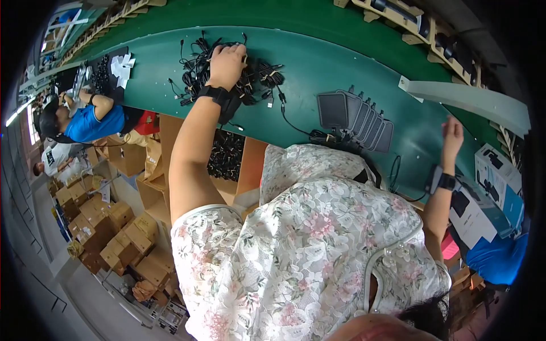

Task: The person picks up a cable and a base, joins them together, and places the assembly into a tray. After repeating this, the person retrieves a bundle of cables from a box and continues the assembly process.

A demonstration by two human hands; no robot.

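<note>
My left hand [227, 63] reaches to the far left of the green table, fingers curled down over a pile of black cables [195, 79] bundled with ties. The exact bundle under its fingers is partly hidden. A separate tied cable bundle [269, 73] lies right of that hand. Several flat dark-grey rectangular devices [335, 111] lean in an overlapping row near the middle, a coiled black cable [323, 137] beside them. At the right, my right hand [453, 135] is raised near the table with fingers stretched out and nothing visible in it. A dark device [433, 179] is beside its wrist.
White and blue product boxes [493, 184] stand at the right edge, by a pale metal bracket [466, 96]. An open carton of black parts [226, 156] is below the table's near edge. A co-worker in blue [94, 122] sits at the left; brown cartons [122, 238] fill the floor.
</note>
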